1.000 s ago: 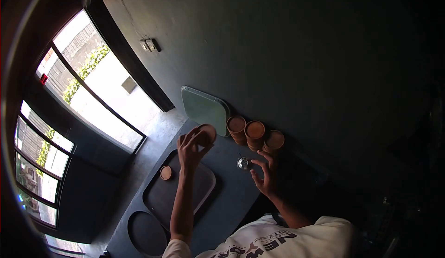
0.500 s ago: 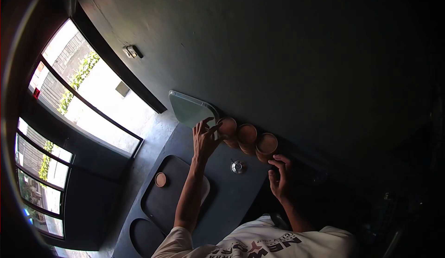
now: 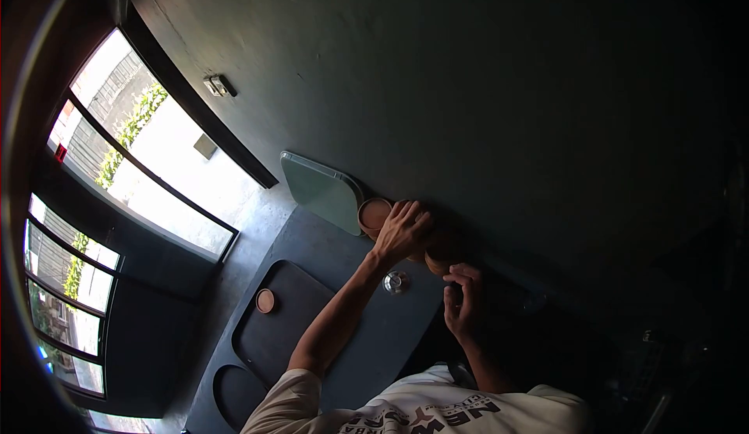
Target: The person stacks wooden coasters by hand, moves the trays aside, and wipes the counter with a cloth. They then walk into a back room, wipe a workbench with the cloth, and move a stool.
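Three stacks of round brown wooden pieces stand in a row against the wall. The left stack (image 3: 375, 214) shows its round top. My left hand (image 3: 403, 231) reaches over the middle stack and covers most of it, fingers bent down at its top; whether it grips a piece is hidden. The right stack (image 3: 439, 261) is in shadow. Beside its near edge is my right hand (image 3: 463, 293), thumb and fingers apart, with nothing seen in it. A small shiny metal object (image 3: 395, 282) sits on the dark table (image 3: 374, 321) below the stacks.
A dark tray (image 3: 285, 329) holds one round wooden piece (image 3: 266, 300). Nearer me is a round dark tray (image 3: 238, 395). A greenish tray (image 3: 320, 192) leans on the wall left of the stacks. Glass doors (image 3: 148, 161) stand at the left.
My left hand has moved right, from the left stack to over the middle one. The view has shifted slightly. My right hand stays near the right stack.
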Action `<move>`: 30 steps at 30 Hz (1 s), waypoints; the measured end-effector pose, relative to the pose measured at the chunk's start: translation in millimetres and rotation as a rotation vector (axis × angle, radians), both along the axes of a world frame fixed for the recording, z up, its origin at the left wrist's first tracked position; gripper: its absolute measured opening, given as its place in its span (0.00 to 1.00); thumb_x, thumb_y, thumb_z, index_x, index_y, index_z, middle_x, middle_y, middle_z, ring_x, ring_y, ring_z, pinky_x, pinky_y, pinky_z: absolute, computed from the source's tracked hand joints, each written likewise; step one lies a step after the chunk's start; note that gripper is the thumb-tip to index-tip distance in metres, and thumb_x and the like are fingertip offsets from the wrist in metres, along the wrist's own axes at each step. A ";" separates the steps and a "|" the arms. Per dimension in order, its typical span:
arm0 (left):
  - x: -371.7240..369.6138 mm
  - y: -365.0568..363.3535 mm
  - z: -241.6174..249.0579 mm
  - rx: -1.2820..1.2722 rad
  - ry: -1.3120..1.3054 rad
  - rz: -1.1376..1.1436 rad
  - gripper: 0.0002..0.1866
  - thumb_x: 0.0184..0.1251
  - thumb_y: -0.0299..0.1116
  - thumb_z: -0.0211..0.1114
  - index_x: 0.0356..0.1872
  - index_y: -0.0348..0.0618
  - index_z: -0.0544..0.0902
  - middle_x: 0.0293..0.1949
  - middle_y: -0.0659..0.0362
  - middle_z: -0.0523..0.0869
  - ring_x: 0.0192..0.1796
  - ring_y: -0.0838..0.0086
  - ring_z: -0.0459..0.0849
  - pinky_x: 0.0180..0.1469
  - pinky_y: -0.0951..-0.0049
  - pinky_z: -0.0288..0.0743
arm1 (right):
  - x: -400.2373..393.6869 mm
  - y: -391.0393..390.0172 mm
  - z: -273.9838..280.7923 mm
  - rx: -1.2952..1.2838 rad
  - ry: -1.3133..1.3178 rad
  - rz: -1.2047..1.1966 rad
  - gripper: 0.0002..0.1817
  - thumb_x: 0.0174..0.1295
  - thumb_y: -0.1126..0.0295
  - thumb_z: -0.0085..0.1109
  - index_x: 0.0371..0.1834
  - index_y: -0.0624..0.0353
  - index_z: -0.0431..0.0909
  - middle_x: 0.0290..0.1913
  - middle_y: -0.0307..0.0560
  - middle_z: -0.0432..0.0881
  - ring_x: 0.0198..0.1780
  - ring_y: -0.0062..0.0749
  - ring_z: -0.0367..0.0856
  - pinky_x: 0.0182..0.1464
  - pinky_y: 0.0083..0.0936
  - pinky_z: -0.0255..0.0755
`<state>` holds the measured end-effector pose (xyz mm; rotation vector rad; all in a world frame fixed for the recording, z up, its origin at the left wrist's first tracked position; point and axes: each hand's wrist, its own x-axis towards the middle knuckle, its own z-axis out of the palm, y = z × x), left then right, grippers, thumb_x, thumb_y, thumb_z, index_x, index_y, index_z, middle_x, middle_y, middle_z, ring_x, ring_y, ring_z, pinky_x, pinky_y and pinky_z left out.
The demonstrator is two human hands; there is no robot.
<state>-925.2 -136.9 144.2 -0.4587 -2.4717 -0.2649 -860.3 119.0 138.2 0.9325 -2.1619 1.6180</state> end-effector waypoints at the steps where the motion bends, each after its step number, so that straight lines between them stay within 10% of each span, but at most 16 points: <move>1: -0.7 1.1 -3.4 0.022 0.019 -0.025 0.18 0.69 0.45 0.81 0.47 0.43 0.87 0.52 0.53 0.84 0.58 0.56 0.86 0.69 0.51 0.78 | -1.2 3.1 -8.1 -0.004 -0.002 -0.011 0.12 0.86 0.63 0.59 0.57 0.61 0.81 0.62 0.55 0.80 0.67 0.47 0.83 0.69 0.44 0.80; 9: 24.0 -8.4 -9.2 0.384 0.125 -0.077 0.30 0.57 0.41 0.90 0.56 0.45 0.83 0.64 0.51 0.86 0.67 0.51 0.85 0.71 0.48 0.77 | -10.2 13.8 -28.2 0.025 -0.055 -0.001 0.08 0.80 0.70 0.66 0.56 0.56 0.81 0.63 0.54 0.81 0.65 0.48 0.86 0.62 0.41 0.84; 18: 79.2 -4.6 0.0 0.309 -0.121 0.314 0.41 0.65 0.40 0.86 0.79 0.52 0.78 0.73 0.54 0.83 0.75 0.54 0.79 0.77 0.49 0.71 | -40.5 -39.9 4.6 0.373 0.240 -0.134 0.27 0.69 0.69 0.77 0.71 0.44 0.80 0.72 0.40 0.81 0.78 0.41 0.79 0.86 0.68 0.57; 30: 83.8 0.9 -23.5 0.424 -0.103 0.319 0.17 0.72 0.33 0.81 0.60 0.51 0.93 0.69 0.57 0.87 0.72 0.52 0.83 0.75 0.50 0.80 | -62.3 -60.4 -5.0 0.481 0.247 -0.137 0.26 0.66 0.68 0.80 0.68 0.36 0.91 0.79 0.36 0.80 0.79 0.36 0.78 0.85 0.65 0.58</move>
